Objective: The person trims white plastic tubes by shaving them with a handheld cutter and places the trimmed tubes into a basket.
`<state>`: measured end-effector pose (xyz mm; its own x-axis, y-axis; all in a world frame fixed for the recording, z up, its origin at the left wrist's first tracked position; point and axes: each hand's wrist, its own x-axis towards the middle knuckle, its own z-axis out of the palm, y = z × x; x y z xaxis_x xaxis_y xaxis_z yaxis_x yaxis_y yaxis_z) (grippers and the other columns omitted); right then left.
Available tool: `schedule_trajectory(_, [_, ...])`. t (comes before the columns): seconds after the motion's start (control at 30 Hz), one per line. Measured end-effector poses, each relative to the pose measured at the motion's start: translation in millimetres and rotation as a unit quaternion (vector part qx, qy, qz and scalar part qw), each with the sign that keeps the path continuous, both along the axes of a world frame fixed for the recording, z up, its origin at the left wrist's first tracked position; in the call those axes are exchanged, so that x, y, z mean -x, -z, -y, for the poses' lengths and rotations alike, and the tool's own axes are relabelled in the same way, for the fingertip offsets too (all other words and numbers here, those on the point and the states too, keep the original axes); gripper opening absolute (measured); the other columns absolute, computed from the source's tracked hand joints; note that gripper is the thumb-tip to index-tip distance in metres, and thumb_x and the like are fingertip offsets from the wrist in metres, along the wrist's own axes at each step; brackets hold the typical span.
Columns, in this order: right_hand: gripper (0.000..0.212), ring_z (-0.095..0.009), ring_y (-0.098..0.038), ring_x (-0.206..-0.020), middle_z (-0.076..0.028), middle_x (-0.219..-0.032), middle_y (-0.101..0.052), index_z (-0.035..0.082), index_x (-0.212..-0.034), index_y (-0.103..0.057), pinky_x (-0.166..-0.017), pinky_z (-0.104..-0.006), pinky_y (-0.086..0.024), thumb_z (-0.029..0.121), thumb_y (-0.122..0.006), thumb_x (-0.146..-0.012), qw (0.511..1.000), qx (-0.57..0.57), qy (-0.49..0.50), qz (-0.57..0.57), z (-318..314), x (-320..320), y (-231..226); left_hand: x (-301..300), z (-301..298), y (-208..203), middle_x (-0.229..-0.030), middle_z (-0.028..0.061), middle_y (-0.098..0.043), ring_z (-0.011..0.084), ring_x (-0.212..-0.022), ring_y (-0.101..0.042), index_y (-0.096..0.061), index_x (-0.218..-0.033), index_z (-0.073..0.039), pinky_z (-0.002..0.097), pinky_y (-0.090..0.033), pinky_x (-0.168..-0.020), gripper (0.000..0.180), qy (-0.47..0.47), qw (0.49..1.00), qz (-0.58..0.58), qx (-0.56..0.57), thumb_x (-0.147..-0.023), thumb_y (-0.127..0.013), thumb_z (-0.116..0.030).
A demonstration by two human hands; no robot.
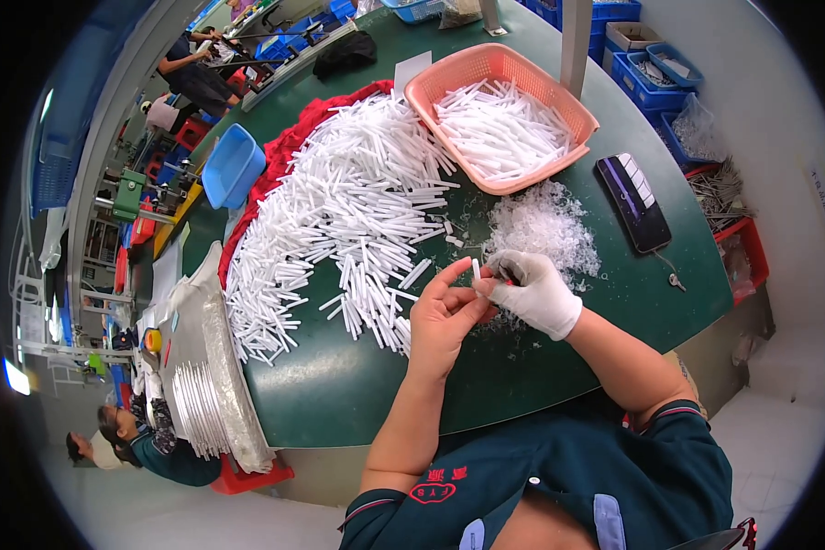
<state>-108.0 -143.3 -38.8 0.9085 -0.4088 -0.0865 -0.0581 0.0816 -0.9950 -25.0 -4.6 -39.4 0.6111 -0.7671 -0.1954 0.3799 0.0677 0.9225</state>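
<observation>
My bare left hand (442,321) pinches a short white plastic tube (476,268) upright between its fingertips. Close against it, my right hand (543,301), in a white glove, is closed round a small dark tool with a bit of red; its working end is hidden by the fingers. Just beyond my hands lies a heap of clear plastic shavings (552,229). To the left a large pile of white tubes (339,206) spreads over the green table (339,394) and a red cloth (289,137). Similar tubes fill the pink basket (419,96) at the back.
A phone (634,206) and a small key (676,281) lie at the right. On the left are an empty blue tray (233,167) and a plastic-wrapped bundle of rods (200,408). A metal post (575,46) rises behind the basket. Co-workers (170,440) sit at the left.
</observation>
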Motion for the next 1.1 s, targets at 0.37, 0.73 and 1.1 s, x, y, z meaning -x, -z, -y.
schedule_trajectory(0.37, [0.021, -0.007, -0.044, -0.062, -0.002, -0.065, -0.053, -0.002, -0.086, -0.060, -0.056, -0.0251, -0.042, 0.017, -0.068, -0.081, 0.994, 0.072, -0.087, -0.005, 8, 1, 0, -14, -7, -7, -0.091, 0.0043, -0.062, 0.0109, -0.081, -0.058, -0.058, -0.113, -0.001, 0.0208, -0.043, -0.074, 0.032, 0.041, 0.994, 0.098, -0.011, -0.082, -0.065, -0.009])
schedule_trajectory(0.73, [0.016, -0.006, -0.047, -0.065, 0.001, -0.070, -0.054, 0.000, -0.085, -0.061, -0.058, -0.0222, -0.039, 0.012, -0.068, -0.078, 0.983, 0.037, -0.167, -0.069, 15, 2, -4, -22, -14, -1, -0.070, 0.0048, -0.060, 0.0105, -0.059, -0.053, -0.061, -0.087, 0.002, 0.0234, -0.043, -0.055, 0.015, -0.169, 0.980, 0.092, 0.049, -0.085, -0.064, -0.012])
schedule_trajectory(1.1, [0.011, -0.004, -0.041, -0.061, 0.004, -0.070, -0.050, 0.002, -0.080, -0.059, -0.054, -0.0190, -0.033, 0.011, -0.066, -0.080, 0.995, -0.084, 0.045, -0.012, 42, 8, -23, -27, -17, -3, -0.068, 0.0062, -0.059, 0.0131, -0.055, -0.052, -0.059, -0.085, 0.000, 0.0246, -0.044, -0.051, 0.015, -0.203, 0.976, 0.052, 0.061, -0.087, -0.062, -0.015])
